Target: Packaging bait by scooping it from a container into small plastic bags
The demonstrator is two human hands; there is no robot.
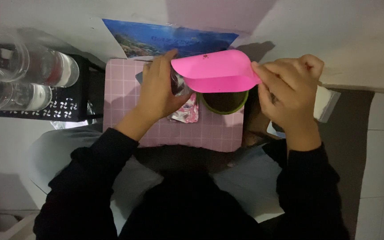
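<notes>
A curved bright pink sheet (216,70) is held above a small green pot (224,102) that has dark soil inside. My right hand (290,95) pinches the sheet's right edge. My left hand (161,89) is wrapped around a clear plastic cup (179,85) at the sheet's left end, its thumb touching the sheet's corner. The pot stands on a pink checked mat (125,95). A small patterned pink packet (186,113) lies on the mat beside the pot, partly under my left hand.
Several clear plastic cups (10,73) lie stacked on a black perforated rack (65,109) at the left. A blue underwater picture (156,40) lies behind the mat. A white block (325,104) sits at the right. My knees and dark sleeves fill the lower view.
</notes>
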